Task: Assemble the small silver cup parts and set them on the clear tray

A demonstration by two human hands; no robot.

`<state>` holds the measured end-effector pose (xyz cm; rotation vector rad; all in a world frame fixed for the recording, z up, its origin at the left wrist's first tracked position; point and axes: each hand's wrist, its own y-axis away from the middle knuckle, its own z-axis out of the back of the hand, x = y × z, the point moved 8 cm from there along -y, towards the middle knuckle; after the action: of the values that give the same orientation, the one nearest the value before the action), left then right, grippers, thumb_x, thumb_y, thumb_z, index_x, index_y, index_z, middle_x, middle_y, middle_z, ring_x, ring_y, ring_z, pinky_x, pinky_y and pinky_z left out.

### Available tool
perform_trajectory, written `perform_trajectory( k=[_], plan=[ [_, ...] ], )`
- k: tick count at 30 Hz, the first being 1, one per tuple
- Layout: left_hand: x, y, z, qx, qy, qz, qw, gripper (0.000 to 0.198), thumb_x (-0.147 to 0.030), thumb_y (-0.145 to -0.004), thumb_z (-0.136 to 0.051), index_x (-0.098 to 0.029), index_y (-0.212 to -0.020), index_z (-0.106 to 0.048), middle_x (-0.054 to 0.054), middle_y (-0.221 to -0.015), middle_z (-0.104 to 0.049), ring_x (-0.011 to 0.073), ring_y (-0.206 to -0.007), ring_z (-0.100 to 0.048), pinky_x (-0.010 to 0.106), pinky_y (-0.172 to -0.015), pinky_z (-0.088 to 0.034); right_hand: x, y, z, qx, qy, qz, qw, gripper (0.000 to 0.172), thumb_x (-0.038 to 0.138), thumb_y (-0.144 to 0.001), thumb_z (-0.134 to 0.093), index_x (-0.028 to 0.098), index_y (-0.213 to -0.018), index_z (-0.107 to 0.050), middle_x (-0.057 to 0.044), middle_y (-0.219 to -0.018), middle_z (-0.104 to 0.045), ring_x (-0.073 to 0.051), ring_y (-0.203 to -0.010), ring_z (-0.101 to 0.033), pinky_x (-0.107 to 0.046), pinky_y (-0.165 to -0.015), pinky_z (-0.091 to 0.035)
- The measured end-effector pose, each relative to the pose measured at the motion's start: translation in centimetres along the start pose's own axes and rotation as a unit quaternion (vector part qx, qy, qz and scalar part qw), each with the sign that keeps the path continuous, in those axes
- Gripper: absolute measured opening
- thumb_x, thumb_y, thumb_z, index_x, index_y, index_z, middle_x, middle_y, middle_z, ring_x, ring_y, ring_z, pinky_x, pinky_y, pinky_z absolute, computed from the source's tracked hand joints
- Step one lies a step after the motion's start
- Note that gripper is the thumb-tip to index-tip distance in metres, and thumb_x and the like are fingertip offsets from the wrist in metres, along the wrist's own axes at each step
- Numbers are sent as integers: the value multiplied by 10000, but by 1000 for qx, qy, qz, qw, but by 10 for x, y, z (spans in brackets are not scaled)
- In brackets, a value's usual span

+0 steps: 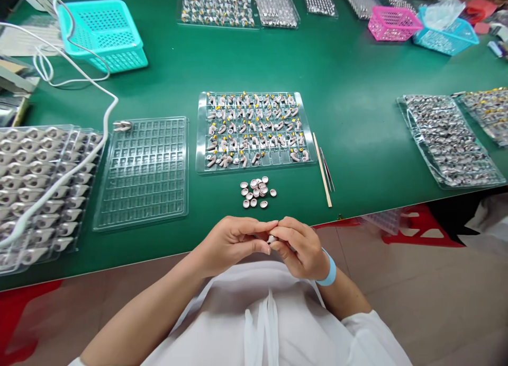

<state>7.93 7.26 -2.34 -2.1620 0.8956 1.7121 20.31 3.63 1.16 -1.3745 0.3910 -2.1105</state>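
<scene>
In front of my body, just off the table's near edge, my left hand (234, 243) and my right hand (302, 250) meet at the fingertips. Both pinch a small pale earbud-like part (272, 239), mostly covered by the fingers. Beyond them lies a loose pile of small round pale caps (256, 190) on the green table (361, 159). Behind the pile, a transparent tray (201, 143) holds rows of curved beige pieces with yellow tabs; a few front-row pockets are bare. Right of that tray are a wooden stick (323, 170) and tweezers (327, 171).
At left, a transparent tray (141, 220) has one part (122, 126) in its corner, beside stacked trays of beige shells (35, 180). A white cable (107, 112) crosses there near a turquoise basket (103, 37). Filled trays (456, 143) and a pink basket (395, 24) stand right.
</scene>
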Motion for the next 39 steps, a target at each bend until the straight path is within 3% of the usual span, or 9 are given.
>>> perform_trajectory(
  k=[8,20,39],
  plan=[
    [16,0,-6,-38,156,95,982,331,-106,-633,-875,-182,-949,-812,47,-697,-768,139,-611,-680,265,-641,-602,5,0,3,-31,-18,11,999,228,141,-945,-518,166,-1143,-628,-72,-805,-659,-161,-699,-605,-286,-607,-553],
    [29,5,-5,-63,166,124,976,332,-128,-618,-884,-157,-940,-813,50,-666,-758,146,-591,-683,271,-621,-605,4,5,2,-35,-29,-1,999,255,127,-924,-559,167,-1165,-634,-49,-759,-627,-150,-662,-583,-271,-584,-540],
    [21,4,0,-66,121,42,990,330,-143,-627,-885,-160,-950,-815,70,-673,-740,153,-581,-661,253,-541,-588,7,8,-4,-17,9,20,1000,360,95,-923,-512,189,-1266,-567,-58,-791,-629,-163,-637,-550,-308,-573,-512]
  ],
)
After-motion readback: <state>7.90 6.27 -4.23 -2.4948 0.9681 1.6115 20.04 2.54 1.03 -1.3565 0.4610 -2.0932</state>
